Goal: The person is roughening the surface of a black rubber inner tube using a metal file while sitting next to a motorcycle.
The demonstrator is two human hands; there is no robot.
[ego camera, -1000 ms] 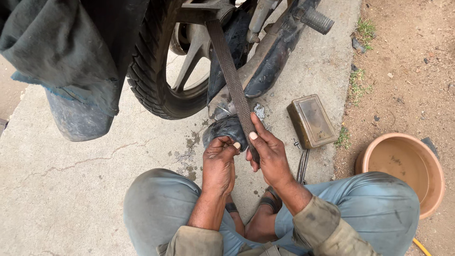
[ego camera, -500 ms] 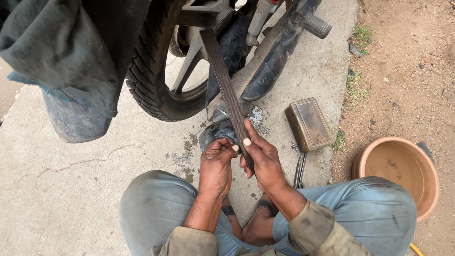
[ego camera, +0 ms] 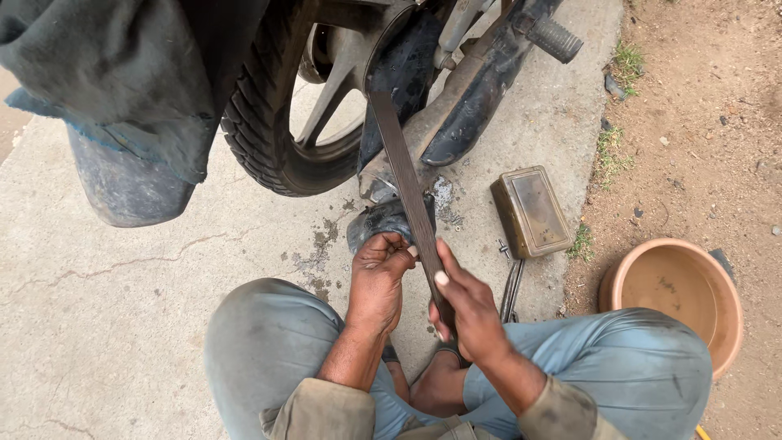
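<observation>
Far left: dark grey cloth [ego camera: 122, 73] draped over the bike, a black mudguard-like part [ego camera: 122, 187] hanging below it. Concrete floor [ego camera: 106, 326] cracked, oil-stained near the wheel.

Centre far: rear tyre [ego camera: 261, 122] with alloy spokes, black exhaust/frame parts to its right, footpeg [ego camera: 554, 37] at top.

Long flat dark metal strip [ego camera: 407, 187] runs from the frame area near the wheel down toward the person, tilted, near end between the two hands.

Left hand [ego camera: 379, 277]: fingers curled shut, pressed against the strip's left edge and touching a dark rubber-looking piece [ego camera: 379, 224] lying on the concrete just beyond it. Can't tell whether it actually clamps the strip or the rubber piece.

Right hand [ego camera: 468, 305]: closed around the strip's near end, thumb laid along its top face, fingers wrapped under.

Person squats, grey-blue trousers, knees either side of the hands.

Right of the hands: spanner [ego camera: 511, 289] on the concrete, small bolt just beyond it. Farther right: olive rectangular metal box [ego camera: 531, 210], lying flat at the concrete edge.

Far right: empty terracotta-coloured bowl [ego camera: 676, 297] on bare dirt, touching the right knee in view.
</observation>
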